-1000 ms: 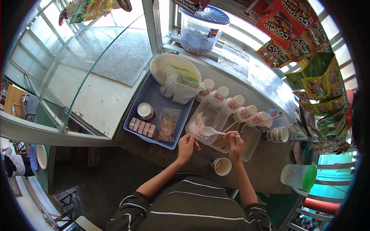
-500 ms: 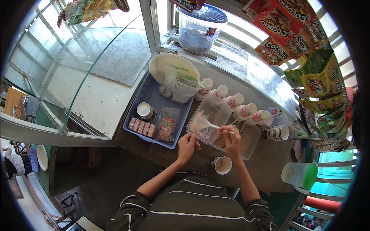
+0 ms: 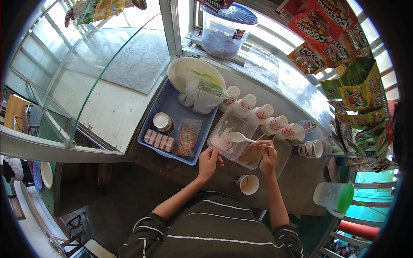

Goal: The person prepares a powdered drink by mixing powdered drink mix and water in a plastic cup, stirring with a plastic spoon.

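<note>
My right hand (image 3: 268,155) is closed on the handle of a white plastic spoon (image 3: 236,137). The spoon's bowl is over a clear plastic container (image 3: 246,122) with pinkish-white, shredded-looking food (image 3: 221,141) in its near end. At the container's near corner, my left hand (image 3: 208,164) has its fingers curled in, gripping the edge. A second clear container (image 3: 282,157) with brownish contents lies partly under my right forearm and hand. Between my forearms stands an open paper cup (image 3: 248,184), pale inside.
A blue basket (image 3: 188,161) on the left holds a bag of colourful candies (image 3: 187,137), pink packs (image 3: 158,140), stacked cups (image 3: 163,122) and bagged white spoons (image 3: 200,96). Red-patterned paper cups (image 3: 263,112) line the back. A green-lidded tub (image 3: 332,196) stands right. Snack packs (image 3: 320,26) hang above.
My right hand has moved a little right, drawing the spoon's bowl away from the pinkish food. My left hand has stayed at the container's corner. The whole view has shifted slightly.
</note>
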A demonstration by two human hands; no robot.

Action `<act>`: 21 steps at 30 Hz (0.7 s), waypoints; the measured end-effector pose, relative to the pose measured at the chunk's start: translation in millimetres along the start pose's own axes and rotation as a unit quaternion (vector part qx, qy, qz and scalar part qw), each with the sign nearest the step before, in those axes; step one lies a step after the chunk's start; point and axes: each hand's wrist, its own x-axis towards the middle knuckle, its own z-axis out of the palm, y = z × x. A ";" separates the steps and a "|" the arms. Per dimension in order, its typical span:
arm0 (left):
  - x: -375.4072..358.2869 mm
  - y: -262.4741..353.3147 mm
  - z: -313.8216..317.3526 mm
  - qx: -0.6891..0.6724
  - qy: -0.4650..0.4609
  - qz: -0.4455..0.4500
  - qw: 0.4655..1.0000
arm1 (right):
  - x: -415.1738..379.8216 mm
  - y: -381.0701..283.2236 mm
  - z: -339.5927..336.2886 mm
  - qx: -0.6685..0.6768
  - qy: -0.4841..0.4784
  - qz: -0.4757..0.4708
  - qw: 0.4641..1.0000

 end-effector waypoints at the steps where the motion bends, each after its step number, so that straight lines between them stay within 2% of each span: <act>1: 0.1 -0.4 0.7 -0.001 -0.001 0.002 1.000 | -1.4 3.1 -3.1 0.005 -0.004 0.006 1.000; 3: -0.7 -0.7 3.4 -0.001 -0.003 0.004 1.000 | -7.3 6.4 -2.7 0.010 -0.007 0.013 1.000; 5: -0.9 0.3 5.9 0.000 -0.004 0.005 1.000 | -15.3 5.9 9.2 0.095 -0.027 0.072 0.993; 6: -1.0 1.8 7.2 0.017 -0.006 0.012 1.000 | -16.8 0.6 15.7 0.095 -0.026 0.072 0.993; 8: -1.0 1.3 8.4 0.035 -0.010 0.018 0.999 | -19.0 -14.7 26.4 0.143 -0.007 0.173 0.975; 9: -0.5 0.6 8.3 0.033 -0.011 0.017 0.999 | -18.5 -18.2 29.3 0.143 -0.006 0.172 0.974; 11: 0.4 0.4 6.9 0.034 -0.012 0.016 0.999 | -14.7 -23.3 33.0 0.064 -0.009 0.062 0.996; 12: 0.5 2.1 6.6 0.026 -0.009 0.008 1.000 | -11.7 -25.4 31.1 0.065 -0.008 0.061 0.996; 14: 0.9 3.6 5.1 0.017 -0.005 0.000 1.000 | -5.9 -27.8 24.2 -0.083 -0.027 -0.056 0.995; 18: 2.5 1.3 3.2 0.011 -0.003 0.003 1.000 | -2.2 -25.7 14.7 -0.081 -0.074 -0.077 0.991; 20: 2.3 -0.2 2.8 0.003 0.000 0.008 1.000 | -1.9 -20.0 11.5 -0.022 0.010 -0.025 0.999; 21: 2.0 -0.3 3.3 -0.004 0.001 0.012 1.000 | -2.6 -15.9 10.1 -0.022 0.009 -0.025 0.999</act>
